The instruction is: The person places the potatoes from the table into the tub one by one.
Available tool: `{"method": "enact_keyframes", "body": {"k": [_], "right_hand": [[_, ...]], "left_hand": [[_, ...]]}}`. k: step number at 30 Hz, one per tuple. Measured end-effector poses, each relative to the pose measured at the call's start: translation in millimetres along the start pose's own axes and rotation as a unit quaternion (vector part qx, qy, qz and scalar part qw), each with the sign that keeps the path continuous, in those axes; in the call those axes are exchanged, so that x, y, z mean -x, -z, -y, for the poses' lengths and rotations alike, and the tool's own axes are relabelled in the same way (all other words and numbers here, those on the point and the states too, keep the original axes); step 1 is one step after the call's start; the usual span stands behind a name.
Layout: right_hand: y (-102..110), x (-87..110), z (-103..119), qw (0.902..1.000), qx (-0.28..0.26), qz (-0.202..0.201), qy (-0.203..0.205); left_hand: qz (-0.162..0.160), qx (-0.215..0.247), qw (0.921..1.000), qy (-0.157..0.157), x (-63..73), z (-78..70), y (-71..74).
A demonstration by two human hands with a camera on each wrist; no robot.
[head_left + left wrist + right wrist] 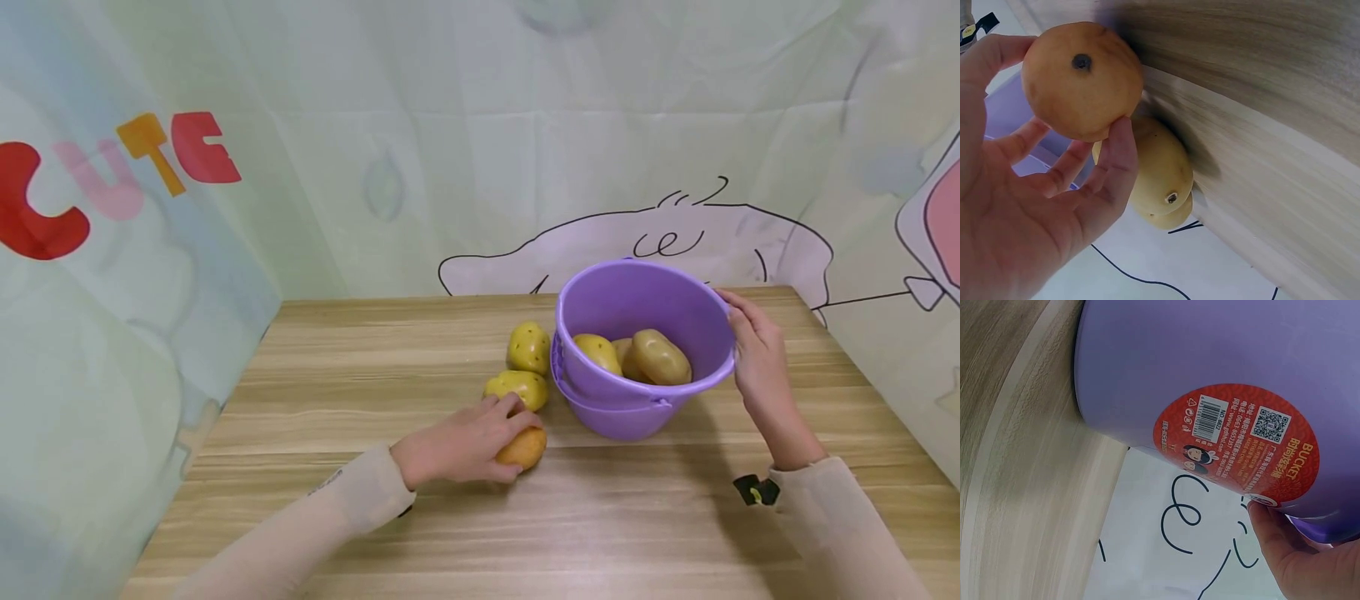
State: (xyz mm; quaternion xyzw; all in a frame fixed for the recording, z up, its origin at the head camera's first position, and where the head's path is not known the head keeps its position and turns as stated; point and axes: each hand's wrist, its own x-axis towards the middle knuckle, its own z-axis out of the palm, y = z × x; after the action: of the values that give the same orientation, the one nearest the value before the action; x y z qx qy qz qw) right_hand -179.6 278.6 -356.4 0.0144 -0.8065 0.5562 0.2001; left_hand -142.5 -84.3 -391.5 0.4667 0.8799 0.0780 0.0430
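Note:
My left hand [472, 442] holds a round orange-brown fruit [522, 448] between thumb and fingertips, low over the table. In the left wrist view, a dark stem spot marks the orange-brown fruit [1082, 81]. Just beyond it lie two yellow potatoes with dark specks, a nearer one [529, 392] and a farther one [528, 347]. With its fingers at the rim, my right hand [761, 358] grips the purple bucket [622, 421], which tilts toward me. Inside are a yellow potato [597, 353] and a brownish potato [662, 358], with another brown one partly hidden behind.
The bucket's handle [615, 402] hangs down along its near side. A red oval label [1235, 444] is on the bucket's wall in the right wrist view. Behind the wooden table [360, 350] hangs a printed curtain [420, 167], with more of it at both sides.

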Motion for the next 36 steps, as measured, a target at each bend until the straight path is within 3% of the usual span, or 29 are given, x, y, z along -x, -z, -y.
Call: {"method": "enact_keyframes", "body": {"k": [18,25,36], "right_hand": [[0,0.3,-1,0.9999,-0.011,0.000,0.001],[0,0.9,1,1.0000,-0.001,0.001,0.006],[1,0.9,1,1.0000,-0.002,0.004,0.007]], "left_hand": [[-0.007,0.051,0.9986,0.011,0.5,-1.3,10.6],[-0.009,0.075,0.9964,0.037,1.3,-2.6,20.2],[-0.029,0.104,0.9932,0.044,3.4,-1.0,33.0]]}}
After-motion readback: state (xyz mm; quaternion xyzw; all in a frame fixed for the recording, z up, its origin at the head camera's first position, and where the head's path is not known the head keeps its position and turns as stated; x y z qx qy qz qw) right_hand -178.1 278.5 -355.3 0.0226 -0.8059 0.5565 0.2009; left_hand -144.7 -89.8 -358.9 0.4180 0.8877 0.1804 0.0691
